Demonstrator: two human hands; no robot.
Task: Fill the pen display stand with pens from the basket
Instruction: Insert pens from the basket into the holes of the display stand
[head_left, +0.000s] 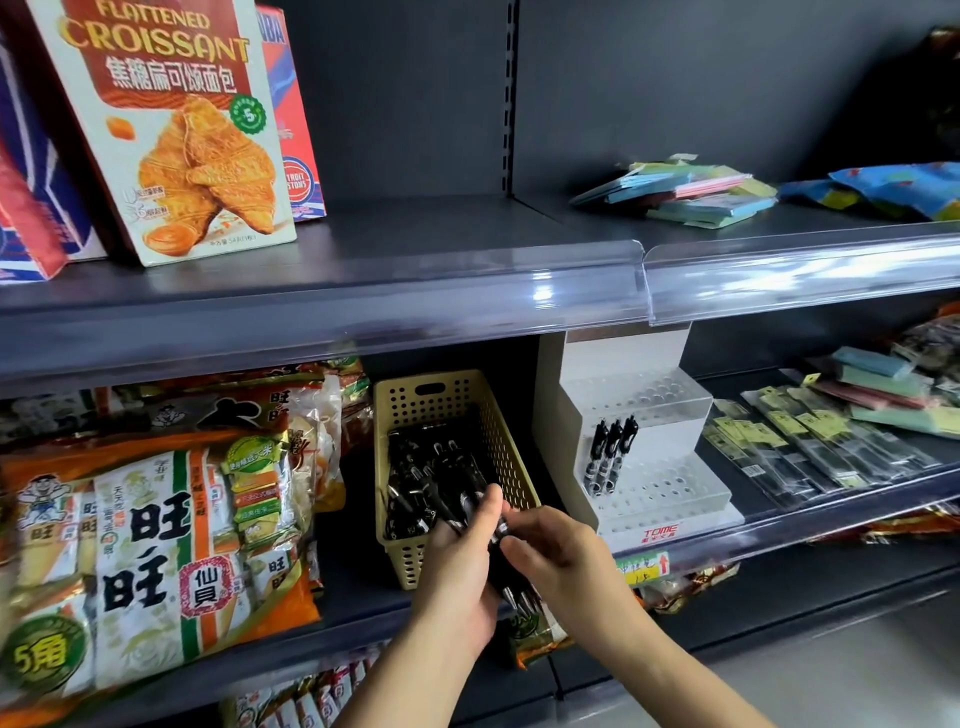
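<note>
Two hands low centre of frame, in front of the shelf edge. We see the left hand (457, 577) curled round a pen bundle (511, 587) of black pens, tips pointing down. The right hand (561, 561) has thumb and fingertips pinched on the upper end of the same bundle; can't tell how many pens it has.

Just behind the hands is the tan perforated basket (511, 447), with loose black pens (431, 478) piled inside. Right of it, centre right, sits the white stepped display stand (670, 457). Three pens (610, 452) stand upright at the left of its lower tier; the other holes show empty.

Rice cracker bags (156, 545) fill the lower left, packaged pens (810, 457) lie at right. On the top shelf we see a croissant box (171, 130) upper left and note pads (691, 195) upper right.
</note>
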